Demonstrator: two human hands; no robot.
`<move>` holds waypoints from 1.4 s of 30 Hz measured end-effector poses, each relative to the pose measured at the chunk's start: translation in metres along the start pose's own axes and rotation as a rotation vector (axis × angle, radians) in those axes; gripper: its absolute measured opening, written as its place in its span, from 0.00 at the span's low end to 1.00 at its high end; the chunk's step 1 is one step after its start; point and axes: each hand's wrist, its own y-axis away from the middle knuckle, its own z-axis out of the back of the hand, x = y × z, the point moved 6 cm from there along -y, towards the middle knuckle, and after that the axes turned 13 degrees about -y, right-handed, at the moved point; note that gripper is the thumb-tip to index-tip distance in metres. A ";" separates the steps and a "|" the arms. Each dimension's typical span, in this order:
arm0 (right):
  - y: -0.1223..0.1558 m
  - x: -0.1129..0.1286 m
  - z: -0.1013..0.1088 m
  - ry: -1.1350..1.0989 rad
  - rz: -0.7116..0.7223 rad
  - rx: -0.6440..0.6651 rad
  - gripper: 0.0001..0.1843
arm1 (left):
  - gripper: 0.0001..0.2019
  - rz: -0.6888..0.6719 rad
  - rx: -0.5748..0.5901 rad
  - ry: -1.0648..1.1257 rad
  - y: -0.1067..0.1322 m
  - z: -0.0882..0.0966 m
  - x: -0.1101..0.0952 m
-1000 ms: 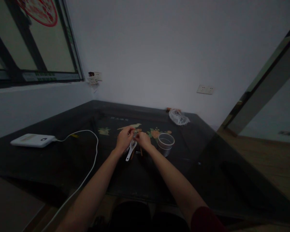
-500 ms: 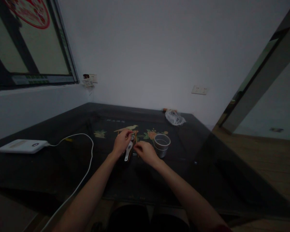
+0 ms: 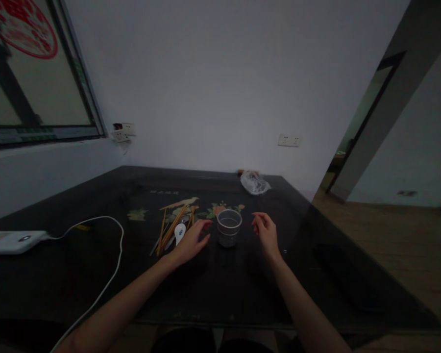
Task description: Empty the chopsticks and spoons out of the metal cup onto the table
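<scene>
A grey metal cup (image 3: 228,237) stands upright on the dark table, between my two hands and touched by neither. My left hand (image 3: 193,241) is just left of it, thumb and fingers apart, holding nothing. To the right of the cup my right hand (image 3: 266,231) hovers with loosely bent fingers and nothing in them. Several wooden chopsticks (image 3: 171,232) lie in a loose bundle left of my left hand. On the bundle rests a white spoon (image 3: 180,232), its lower end close to my left hand.
A white power bank (image 3: 16,242) with a white cable (image 3: 120,245) lies on the left of the table (image 3: 220,294). Near the wall is a crumpled clear plastic bag (image 3: 255,183). A long dark object (image 3: 347,279) lies on the right side.
Both hands have left the chopsticks and spoon, which now lie in view. They have moved right, one to each side of the cup. The view has shifted slightly right.
</scene>
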 end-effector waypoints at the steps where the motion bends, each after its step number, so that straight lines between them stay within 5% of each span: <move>1: -0.003 -0.013 -0.001 0.014 -0.062 0.055 0.17 | 0.20 0.019 0.002 0.011 -0.002 -0.001 -0.001; 5: -0.002 -0.048 -0.006 0.128 -0.205 0.166 0.18 | 0.28 0.108 0.044 0.113 -0.017 -0.015 -0.003; 10: 0.006 -0.062 -0.012 0.261 -0.266 0.274 0.18 | 0.29 0.182 0.177 0.321 -0.033 -0.045 -0.007; 23: 0.016 -0.058 -0.026 0.365 -0.156 0.419 0.17 | 0.31 0.249 0.009 0.299 -0.020 -0.063 0.000; 42: 0.017 -0.038 -0.031 0.078 -0.160 0.358 0.17 | 0.30 0.249 -0.130 0.119 -0.025 -0.020 -0.011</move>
